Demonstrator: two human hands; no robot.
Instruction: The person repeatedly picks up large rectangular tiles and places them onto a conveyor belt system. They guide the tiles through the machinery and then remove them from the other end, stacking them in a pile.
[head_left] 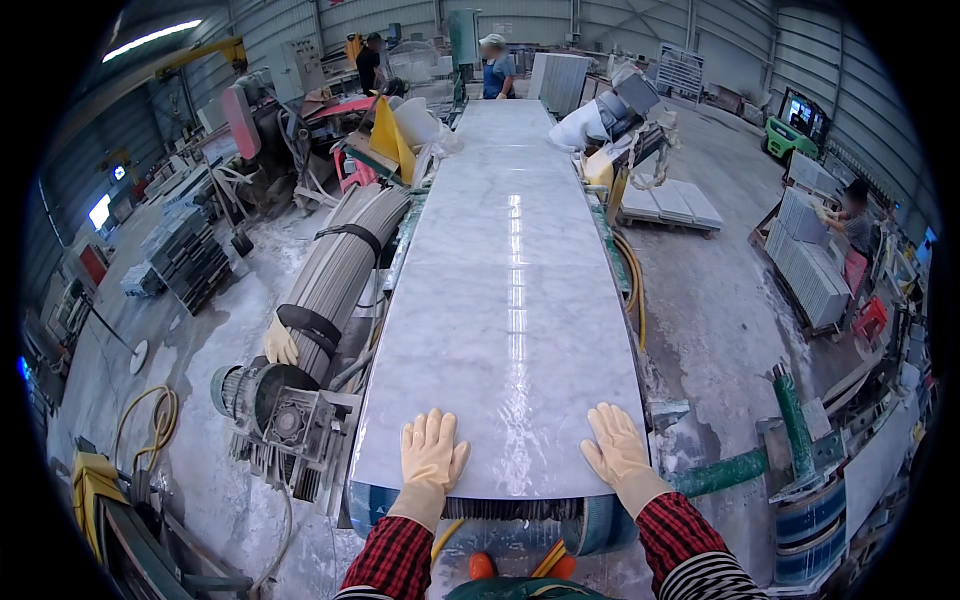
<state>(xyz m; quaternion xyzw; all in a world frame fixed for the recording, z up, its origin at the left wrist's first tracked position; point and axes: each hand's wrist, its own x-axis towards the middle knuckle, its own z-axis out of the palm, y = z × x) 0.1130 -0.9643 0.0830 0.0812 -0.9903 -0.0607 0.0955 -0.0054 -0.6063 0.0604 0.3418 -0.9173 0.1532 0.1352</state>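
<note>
Stone surface [450, 350], long axis straight ahead

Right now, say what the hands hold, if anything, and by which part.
Nothing: the left hand and right hand rest on the near end of the marble slab.

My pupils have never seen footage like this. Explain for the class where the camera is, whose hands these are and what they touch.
There is no robot: a person wears pale gloves on both hands. The one picture comes from a wide fisheye camera on that person's head, looking down, so straight edges bend near the rim. The left hand and right hand lie on the near end of a long, shiny, pale grey stone-like surface, perhaps several slabs laid end to end. Neither hand grips anything. Near the far end stands another person.
</note>
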